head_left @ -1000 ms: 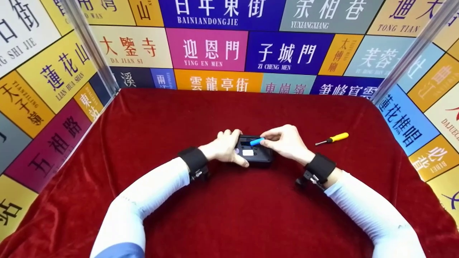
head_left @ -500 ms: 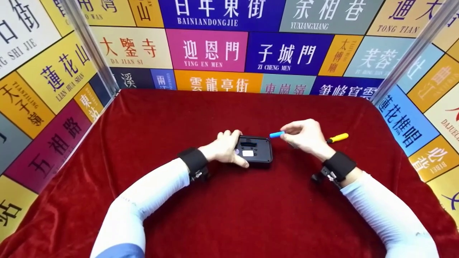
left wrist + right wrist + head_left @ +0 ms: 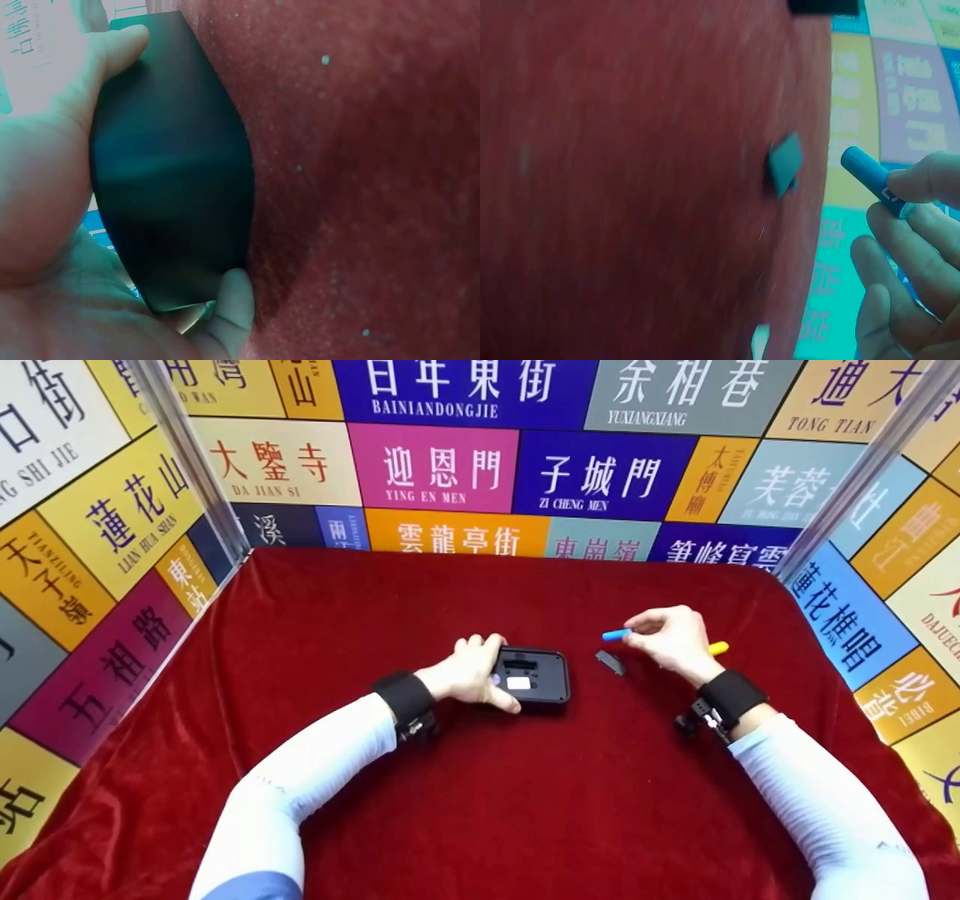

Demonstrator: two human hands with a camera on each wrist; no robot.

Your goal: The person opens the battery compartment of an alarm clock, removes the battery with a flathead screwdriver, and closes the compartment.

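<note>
A black plastic device (image 3: 551, 679) lies back side up on the red cloth, showing a dark slot and a white label. My left hand (image 3: 472, 669) grips its left end, thumb on the near edge and fingers at the far edge. In the left wrist view the dark side of the device fills the space between thumb and finger. Off to the right, my right hand (image 3: 673, 639) pinches a blue cylindrical battery (image 3: 870, 176) between thumb and fingers, above the cloth. Below the battery lies a small black cover (image 3: 611, 662), apart from the device.
A yellow-handled screwdriver (image 3: 718, 648) lies behind the right hand, mostly hidden by it. Red velvet cloth (image 3: 480, 810) covers the table. Panels with printed place names (image 3: 442, 465) stand around the back and sides, with clear posts at the corners.
My right hand has moved right, away from the device, with the battery pinched. The slot and the small black cover have come into sight. The left hand and device stay put.
</note>
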